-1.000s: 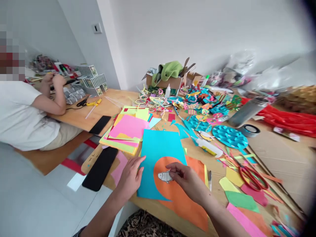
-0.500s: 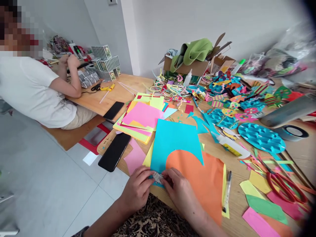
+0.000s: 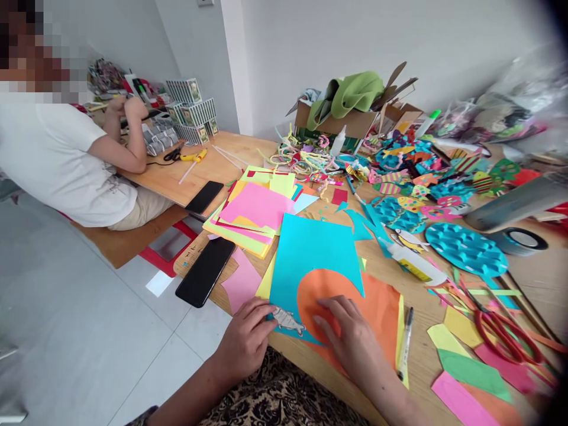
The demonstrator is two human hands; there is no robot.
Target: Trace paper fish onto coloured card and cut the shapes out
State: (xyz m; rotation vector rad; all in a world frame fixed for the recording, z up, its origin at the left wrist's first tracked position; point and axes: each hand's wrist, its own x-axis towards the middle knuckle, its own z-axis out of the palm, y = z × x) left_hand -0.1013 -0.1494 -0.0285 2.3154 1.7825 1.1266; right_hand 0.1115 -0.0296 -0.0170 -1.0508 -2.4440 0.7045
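A small grey paper fish cutout (image 3: 289, 321) lies over the lower left corner of a blue paper sheet (image 3: 317, 242). My left hand (image 3: 248, 334) pinches its left end between thumb and fingers. Over an orange sheet (image 3: 377, 313), my right hand (image 3: 348, 334) hovers or rests with thumb and fingers apart, holding nothing; whether it touches the paper I cannot tell. The blue sheet has a large curved piece cut out, where the orange shows. To the right of the orange sheet lies a pen (image 3: 406, 343).
A black phone (image 3: 205, 273) and a coloured paper stack (image 3: 252, 207) lie on the left. Red-handled scissors (image 3: 506, 334), a glue bottle (image 3: 419, 264) and a blue oval piece (image 3: 465, 248) sit on the right. A co-worker (image 3: 57, 160) sits at the far left.
My right hand has let go of the fish cutout and moved right, over the orange sheet, with its fingers apart. More of the fish shows now. My left hand stays in place.
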